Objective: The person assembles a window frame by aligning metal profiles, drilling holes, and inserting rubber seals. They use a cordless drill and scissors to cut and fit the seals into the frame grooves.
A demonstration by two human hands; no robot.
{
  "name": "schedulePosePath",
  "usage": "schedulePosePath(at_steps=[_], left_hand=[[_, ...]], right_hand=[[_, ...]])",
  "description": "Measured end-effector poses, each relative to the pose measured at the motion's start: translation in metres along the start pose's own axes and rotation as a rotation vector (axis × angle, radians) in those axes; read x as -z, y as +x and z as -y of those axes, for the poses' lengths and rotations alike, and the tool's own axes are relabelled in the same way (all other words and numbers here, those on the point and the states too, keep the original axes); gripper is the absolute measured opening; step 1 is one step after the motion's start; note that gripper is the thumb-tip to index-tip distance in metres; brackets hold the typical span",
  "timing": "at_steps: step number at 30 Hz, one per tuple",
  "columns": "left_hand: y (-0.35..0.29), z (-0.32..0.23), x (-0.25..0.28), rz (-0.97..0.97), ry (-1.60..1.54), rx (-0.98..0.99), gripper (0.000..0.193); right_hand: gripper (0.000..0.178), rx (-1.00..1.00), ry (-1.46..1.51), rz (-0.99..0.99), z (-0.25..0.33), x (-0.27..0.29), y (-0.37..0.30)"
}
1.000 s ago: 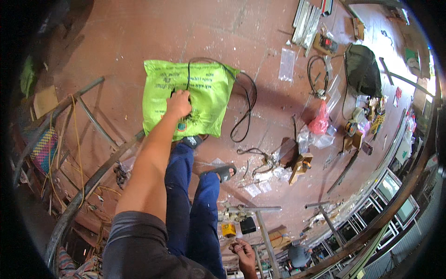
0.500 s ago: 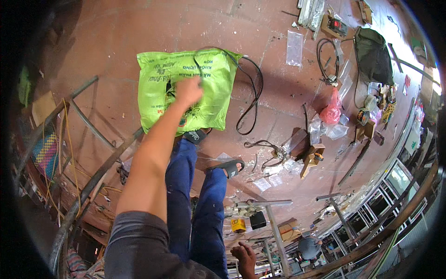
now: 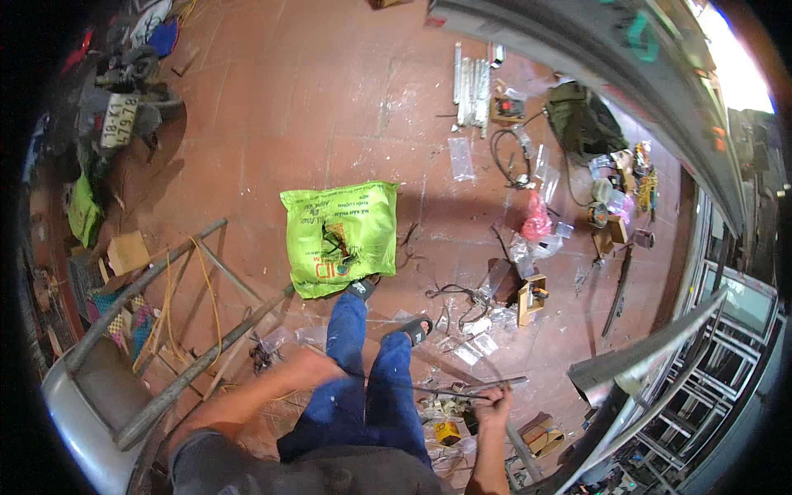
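My left hand, blurred by motion, is closed in front of my thighs. A thin black cable stretches from it across my legs to my right hand, whose fingers are wrapped round it. On the floor beyond my feet lies a bright green plastic sack with print on it. A torn hole in its upper face shows dark, cable-like strands inside. My left foot touches the sack's near edge.
A metal pipe frame stands left, a motorbike far left. Rightward lie black cables, an open cardboard box, a pink bag and a dark green bag. Metal frames line the right side.
My left hand has come back from the sack's hole to my thighs. My right hand has risen and now grips the cable, which no longer lies looped over the sack.
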State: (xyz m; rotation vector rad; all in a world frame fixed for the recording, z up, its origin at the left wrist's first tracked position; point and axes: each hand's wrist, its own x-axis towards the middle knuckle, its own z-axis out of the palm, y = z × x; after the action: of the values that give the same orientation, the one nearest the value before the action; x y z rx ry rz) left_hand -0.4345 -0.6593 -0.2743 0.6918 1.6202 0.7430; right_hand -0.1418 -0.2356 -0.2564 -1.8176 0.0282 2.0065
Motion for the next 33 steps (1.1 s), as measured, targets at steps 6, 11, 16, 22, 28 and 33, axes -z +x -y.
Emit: schedulePosePath(at_steps=[6,11,16,22,28,33], left_hand=[[-0.102,0.031,0.179,-0.894,0.077,0.614,0.037],[-0.004,-0.204,0.125,-0.429,0.011,-0.12,0.055],[0.076,-0.324,-0.06,0.258,0.029,-0.425,0.049],[0.046,-0.355,-0.013,0.249,0.253,-0.551,0.036],[-0.003,-0.313,0.151,-0.098,0.188,-0.329,0.02],[-0.024,-0.301,0.207,-0.432,0.554,-0.186,0.024]], right_hand=[[0.041,0.197,0.26,-0.084,0.062,0.074,-0.076],[0.031,0.227,0.101,0.105,-0.017,-0.02,-0.176],[0.03,0.132,0.316,0.232,-0.044,-0.1,-0.243],[0.033,0.272,0.632,0.158,0.022,0.022,-0.121],[0.039,0.454,0.739,0.089,0.047,0.035,-0.144],[0.034,0.487,0.702,0.083,0.043,0.018,-0.164]])
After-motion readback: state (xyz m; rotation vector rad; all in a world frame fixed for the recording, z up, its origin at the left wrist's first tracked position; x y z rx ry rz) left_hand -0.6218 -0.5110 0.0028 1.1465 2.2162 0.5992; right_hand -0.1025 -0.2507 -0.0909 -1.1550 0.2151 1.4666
